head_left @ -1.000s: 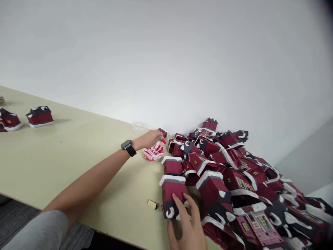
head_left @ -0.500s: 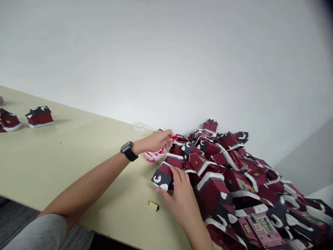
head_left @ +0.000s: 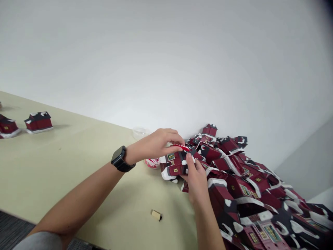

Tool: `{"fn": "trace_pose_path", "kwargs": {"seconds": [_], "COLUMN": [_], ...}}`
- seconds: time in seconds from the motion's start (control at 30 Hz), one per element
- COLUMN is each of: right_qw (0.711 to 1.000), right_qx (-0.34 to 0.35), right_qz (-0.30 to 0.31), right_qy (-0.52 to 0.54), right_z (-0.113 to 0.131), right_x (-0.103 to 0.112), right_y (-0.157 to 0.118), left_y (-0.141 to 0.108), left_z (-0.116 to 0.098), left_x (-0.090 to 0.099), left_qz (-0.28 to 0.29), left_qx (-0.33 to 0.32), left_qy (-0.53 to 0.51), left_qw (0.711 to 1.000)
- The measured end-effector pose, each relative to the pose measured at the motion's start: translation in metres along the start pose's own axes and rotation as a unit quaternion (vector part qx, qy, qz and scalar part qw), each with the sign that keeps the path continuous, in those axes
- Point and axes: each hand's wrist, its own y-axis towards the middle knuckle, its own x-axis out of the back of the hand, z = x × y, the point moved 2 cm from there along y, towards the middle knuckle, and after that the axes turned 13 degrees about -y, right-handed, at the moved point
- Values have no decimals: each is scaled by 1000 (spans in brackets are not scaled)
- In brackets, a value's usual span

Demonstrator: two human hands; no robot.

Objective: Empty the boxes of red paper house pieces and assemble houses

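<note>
In the head view my right hand (head_left: 197, 180) grips a dark red model house (head_left: 174, 167) with a dark roof and white snow-like trim. It is tilted, and its yellow windows show. My left hand (head_left: 159, 143), with a black watch on its wrist, pinches a thin, flat red-and-white piece (head_left: 184, 148) right at the house's roof. Whether the piece touches the roof I cannot tell, since the fingers hide part of it. Behind my left wrist sits a round tub (head_left: 152, 163) of red-and-white pieces, partly covered by the hand and house.
A large heap of similar houses (head_left: 244, 184) fills the right side against the wall. Two more houses, one of them whole in view (head_left: 39, 122), stand far left. A small cream-coloured block (head_left: 156, 215) lies in front on the table (head_left: 99, 152). A clear plastic lid or dish (head_left: 140, 132) is behind.
My right hand has lifted and turned the house from the edge of the heap. My left hand has moved the red-and-white piece right, from above the tub to the house.
</note>
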Motion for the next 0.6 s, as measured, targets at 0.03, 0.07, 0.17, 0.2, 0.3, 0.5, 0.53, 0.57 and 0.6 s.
{"fn": "trace_pose_path", "kwargs": {"seconds": [0.03,0.07,0.17,0.2,0.3,0.5,0.53,0.57,0.6], "right_qw": [998,992,977,972,968,970,970,969,968], "right_qx": [-34,-63,-113,-121,-138,-158,-165,-171,-175], "right_qz": [16,25,20,21,38,46,41,34,26], "right_qy": [59,103,182,199,207,178,176,177,177], "right_z": [0,-2,-6,-8,-11,-16,-17,-18,-18], "right_x": [-2,-3,-7,-7,-8,-2,-2,-1,-1], "right_y": [0,0,-2,-4,-7,-9,-9,-9,-8], "left_y": [0,-1,-1,-1,-1,-1,-1,-1,-1], "left_z": [-2,-3,0,1,6,15,16,17,18], "left_x": [-2,-4,-12,-15,-22,-32,-33,-34,-35], "left_qz": [10,21,58,66,77,80,81,82,83], "left_qx": [-5,-5,3,0,-26,-65,-68,-70,-71], "left_qy": [17,36,75,76,54,20,15,12,11], "left_qw": [1000,999,996,995,995,995,994,994,994]}}
